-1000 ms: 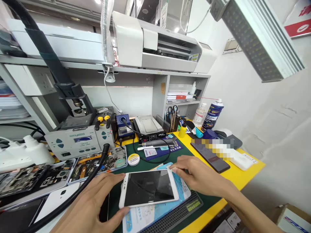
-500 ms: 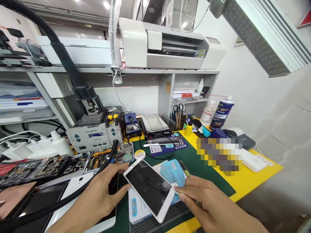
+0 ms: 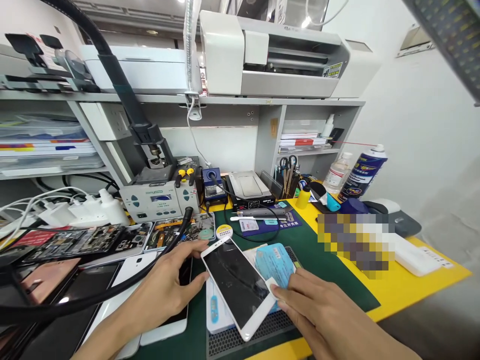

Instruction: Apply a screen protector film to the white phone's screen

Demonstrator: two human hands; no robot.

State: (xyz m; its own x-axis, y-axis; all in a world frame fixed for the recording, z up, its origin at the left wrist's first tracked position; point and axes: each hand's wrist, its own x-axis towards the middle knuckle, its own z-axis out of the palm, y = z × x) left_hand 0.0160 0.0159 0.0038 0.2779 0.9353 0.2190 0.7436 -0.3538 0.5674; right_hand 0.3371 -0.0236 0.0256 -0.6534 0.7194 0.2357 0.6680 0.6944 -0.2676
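Observation:
A white phone point(image 3: 238, 287) with a dark screen lies tilted over a white box point(image 3: 218, 312) and a blue packet point(image 3: 275, 265), above a black perforated mat point(image 3: 240, 342). My left hand point(image 3: 176, 280) holds the phone's upper left edge between thumb and fingers. At the phone's right edge, my right hand point(image 3: 313, 305) pinches a small white piece point(image 3: 270, 284) against the frame. The lower fingers of my right hand are curled, and part of them is hidden.
A black hose point(image 3: 131, 280) crosses phones on the left. Behind stand a rework station point(image 3: 161, 200), parts trays point(image 3: 180, 230) and a soldering unit point(image 3: 213, 187). A spray can point(image 3: 362, 172) and bottle point(image 3: 337, 172) stand at the back right.
The camera view has shifted, so the scene sits farther right and the shelf slightly higher. Both hands keep their places on the phone, with my right fingers changed only slightly.

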